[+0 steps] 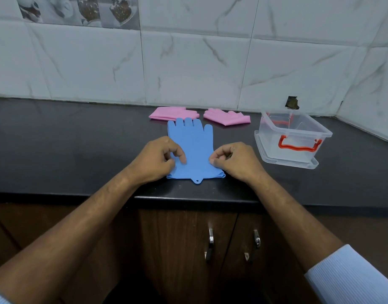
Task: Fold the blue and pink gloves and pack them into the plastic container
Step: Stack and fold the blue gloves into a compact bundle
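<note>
Blue gloves (194,145) lie flat and stacked on the black counter (68,150), fingers pointing at the wall, cuff near the front edge. My left hand (159,160) pinches the left side of the cuff. My right hand (234,161) pinches the right side. Behind the blue gloves lie two pink gloves, one (170,114) on the left and one (227,118) on the right. The clear plastic container (293,132) with a red handle stands open to the right, resting on its lid.
A marble-tiled wall (188,62) runs along the back and turns in at the right corner. Below the counter's front edge are wooden cabinet doors with metal handles (210,244). A dark chip (292,102) marks the wall above the container.
</note>
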